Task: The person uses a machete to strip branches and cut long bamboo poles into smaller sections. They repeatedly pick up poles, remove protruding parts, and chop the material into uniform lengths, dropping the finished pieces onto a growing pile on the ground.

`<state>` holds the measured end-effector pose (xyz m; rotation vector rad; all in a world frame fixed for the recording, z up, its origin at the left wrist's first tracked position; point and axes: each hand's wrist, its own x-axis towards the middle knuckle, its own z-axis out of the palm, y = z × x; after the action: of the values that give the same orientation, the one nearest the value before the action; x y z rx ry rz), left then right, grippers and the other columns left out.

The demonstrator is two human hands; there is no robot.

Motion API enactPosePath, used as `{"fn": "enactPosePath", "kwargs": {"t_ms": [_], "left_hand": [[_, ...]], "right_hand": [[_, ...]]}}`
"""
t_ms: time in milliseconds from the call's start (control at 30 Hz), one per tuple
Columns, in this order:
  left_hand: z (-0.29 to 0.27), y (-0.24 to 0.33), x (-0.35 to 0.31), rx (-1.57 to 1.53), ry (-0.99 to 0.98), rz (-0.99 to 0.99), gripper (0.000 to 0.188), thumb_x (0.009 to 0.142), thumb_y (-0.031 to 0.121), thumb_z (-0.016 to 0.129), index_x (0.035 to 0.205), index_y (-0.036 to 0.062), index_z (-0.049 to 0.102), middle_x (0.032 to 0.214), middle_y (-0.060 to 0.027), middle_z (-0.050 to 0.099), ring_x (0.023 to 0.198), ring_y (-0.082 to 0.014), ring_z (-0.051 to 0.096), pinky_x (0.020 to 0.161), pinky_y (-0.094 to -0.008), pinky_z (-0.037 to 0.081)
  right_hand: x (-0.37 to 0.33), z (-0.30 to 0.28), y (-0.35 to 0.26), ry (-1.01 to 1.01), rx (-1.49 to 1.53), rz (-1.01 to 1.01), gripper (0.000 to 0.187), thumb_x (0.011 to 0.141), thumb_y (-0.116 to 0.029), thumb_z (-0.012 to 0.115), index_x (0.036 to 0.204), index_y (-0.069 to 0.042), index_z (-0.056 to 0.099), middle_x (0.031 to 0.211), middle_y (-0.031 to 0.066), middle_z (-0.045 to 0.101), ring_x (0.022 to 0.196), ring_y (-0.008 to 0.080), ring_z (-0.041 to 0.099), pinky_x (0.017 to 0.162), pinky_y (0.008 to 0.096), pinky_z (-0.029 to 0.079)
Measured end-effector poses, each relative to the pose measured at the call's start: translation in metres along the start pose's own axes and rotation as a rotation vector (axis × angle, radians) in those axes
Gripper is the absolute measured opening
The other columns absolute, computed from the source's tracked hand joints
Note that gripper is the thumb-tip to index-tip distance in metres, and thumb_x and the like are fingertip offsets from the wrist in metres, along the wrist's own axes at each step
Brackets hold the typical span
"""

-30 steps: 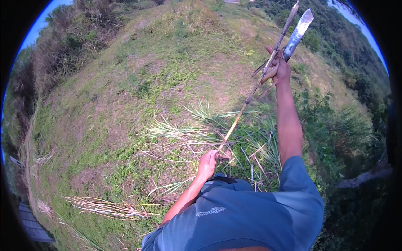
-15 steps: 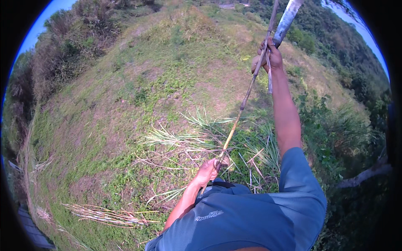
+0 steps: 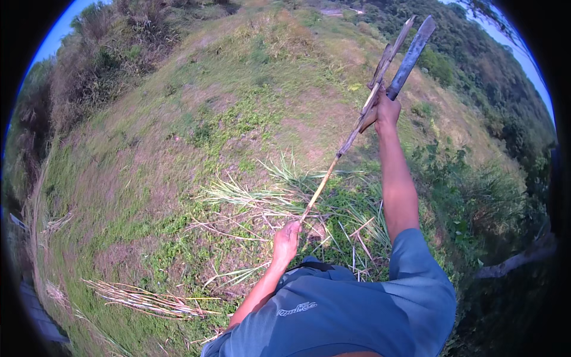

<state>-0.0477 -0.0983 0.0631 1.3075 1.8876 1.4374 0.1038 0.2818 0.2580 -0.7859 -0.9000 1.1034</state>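
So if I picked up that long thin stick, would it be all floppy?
Probably not: the long stick runs nearly straight, with hardly any droop, so it seems fairly stiff. It's likely light for its length, because it looks so thin. Its darker upper part looks dry and rough, so bits might flake off there.

A grassy slope (image 3: 137, 172), patched with green weeds and bare brownish ground, rises toward dry brush (image 3: 77, 83) at the upper left, with blue sky (image 3: 53, 38) beyond. Dense woodland (image 3: 491, 89) covers the hillside at the upper right, above leafy shrubs (image 3: 449, 172) and a thick, bare tree limb (image 3: 517, 260) in shade. At the lower left edge lies a dark grey ridged surface (image 3: 39, 312), too blurred to identify.
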Motion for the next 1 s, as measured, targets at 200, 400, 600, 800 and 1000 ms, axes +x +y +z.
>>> {"fn": "enactPosePath", "kwargs": {"t_ms": [200, 400, 600, 800, 1000], "left_hand": [[-0.008, 0.033, 0.001, 0.458, 0.364, 0.146, 0.023, 0.094, 0.025, 0.057, 0.087, 0.0059, 0.067, 0.066, -0.018, 0.061, 0.054, -0.0389, 0.057, 0.046, -0.0448, 0.041], [-0.014, 0.048, 0.003, 0.512, 0.455, 0.228, 0.019, 0.091, 0.022, 0.061, 0.089, 0.0056, 0.069, 0.07, -0.0124, 0.065, 0.057, -0.0304, 0.062, 0.052, -0.0381, 0.047], [-0.011, 0.05, -0.003, 0.492, 0.464, 0.227, 0.016, 0.089, 0.021, 0.063, 0.087, 0.0056, 0.068, 0.071, -0.0117, 0.065, 0.059, -0.0288, 0.062, 0.051, -0.037, 0.046], [-0.012, 0.044, -0.001, 0.506, 0.447, 0.232, 0.018, 0.09, 0.022, 0.062, 0.089, 0.0055, 0.069, 0.073, -0.0107, 0.066, 0.06, -0.0275, 0.063, 0.053, -0.0364, 0.048], [-0.014, 0.042, -0.004, 0.52, 0.407, 0.237, 0.018, 0.091, 0.021, 0.062, 0.089, 0.0053, 0.07, 0.071, -0.0104, 0.065, 0.059, -0.027, 0.062, 0.051, -0.0362, 0.047]], "right_hand": [[-0.003, 0.013, -0.022, -0.002, -0.007, -0.098, 0.034, 0.09, -0.029, 0.063, 0.093, 0.006, 0.064, 0.086, 0.0113, 0.069, 0.052, 0.0121, 0.052, 0.049, 0.0284, 0.044], [-0.008, 0.025, -0.016, 0.054, -0.028, -0.17, 0.024, 0.081, -0.016, 0.076, 0.086, 0.0, 0.059, 0.073, 0.0068, 0.063, 0.051, 0.011, 0.053, 0.047, 0.0263, 0.044], [0.014, 0.021, -0.003, 0.024, -0.108, -0.067, 0.024, 0.079, -0.016, 0.078, 0.081, -0.001, 0.059, 0.066, 0.0038, 0.059, 0.052, 0.0105, 0.053, 0.047, 0.0255, 0.045], [0.023, 0.013, 0.016, 0.002, 0.082, 0.035, 0.016, 0.086, -0.011, 0.069, 0.079, 0.001, 0.06, 0.065, 0.0063, 0.061, 0.05, 0.0112, 0.054, 0.046, 0.0259, 0.044], [0.035, 0.004, 0.032, 0.096, 0.056, -0.001, 0.02, 0.086, -0.016, 0.069, 0.08, 0.001, 0.061, 0.067, 0.0072, 0.062, 0.051, 0.0116, 0.054, 0.049, 0.0266, 0.046]]}}
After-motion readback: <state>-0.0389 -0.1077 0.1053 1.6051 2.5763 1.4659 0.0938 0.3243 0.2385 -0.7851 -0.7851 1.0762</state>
